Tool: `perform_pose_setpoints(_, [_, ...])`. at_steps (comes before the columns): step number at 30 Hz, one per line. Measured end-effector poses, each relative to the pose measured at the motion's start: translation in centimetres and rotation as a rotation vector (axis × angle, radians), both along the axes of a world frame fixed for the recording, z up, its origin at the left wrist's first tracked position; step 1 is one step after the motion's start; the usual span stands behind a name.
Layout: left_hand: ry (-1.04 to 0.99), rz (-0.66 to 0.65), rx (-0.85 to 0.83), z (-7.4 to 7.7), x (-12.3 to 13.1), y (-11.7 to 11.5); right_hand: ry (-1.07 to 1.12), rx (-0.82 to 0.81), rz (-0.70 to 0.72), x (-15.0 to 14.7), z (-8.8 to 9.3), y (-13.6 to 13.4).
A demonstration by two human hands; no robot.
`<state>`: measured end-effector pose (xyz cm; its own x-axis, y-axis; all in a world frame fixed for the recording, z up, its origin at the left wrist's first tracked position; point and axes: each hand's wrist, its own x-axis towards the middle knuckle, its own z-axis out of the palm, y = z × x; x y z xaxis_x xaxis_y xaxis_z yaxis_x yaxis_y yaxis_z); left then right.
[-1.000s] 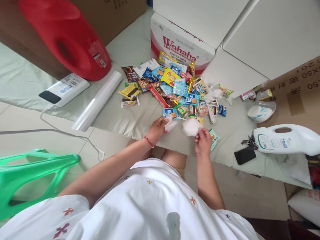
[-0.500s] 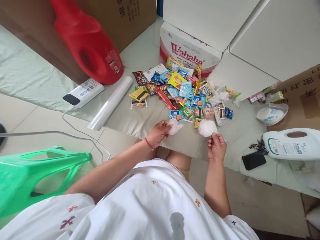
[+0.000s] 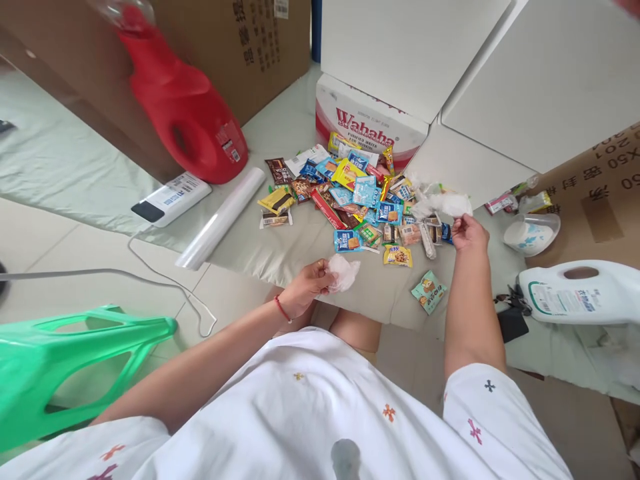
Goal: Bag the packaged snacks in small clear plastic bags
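Note:
My left hand (image 3: 304, 288), with a red bracelet at its wrist, pinches a crumpled translucent plastic bag (image 3: 344, 273) by the table's front edge. Off to the right, my right hand (image 3: 470, 233) has its fingers closed on another whitish plastic bag (image 3: 456, 205). That bag is over the right side of a pile of wrapped snacks (image 3: 345, 196), beside other clear plastic (image 3: 424, 204). A yellow snack packet (image 3: 398, 256) lies at the pile's front. Nearer my right forearm is a mint-green snack packet (image 3: 429, 292).
A Wahaha carton (image 3: 365, 110) stands behind the pile. A red bottle (image 3: 200, 127), a clear film roll (image 3: 223, 217) and a white device (image 3: 173, 199) are left. A white jug (image 3: 580, 293), a black case (image 3: 513, 325) and a bowl (image 3: 530, 235) are right. A green stool (image 3: 80, 360) is lower left.
My right hand has moved right and away from me with its plastic bag, uncovering the yellow and mint-green packets. My left hand has come slightly nearer to me, still holding its bag.

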<state>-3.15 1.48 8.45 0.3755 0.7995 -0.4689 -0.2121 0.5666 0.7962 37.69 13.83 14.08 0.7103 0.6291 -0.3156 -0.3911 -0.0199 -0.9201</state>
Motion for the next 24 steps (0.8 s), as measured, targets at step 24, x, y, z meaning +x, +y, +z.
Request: perform_pose_setpoints(24, [-0.182,-0.277,-0.107,1.9,9.5,5.6,0.147,-0.045,0.269,-12.7,-6.0,-18.5])
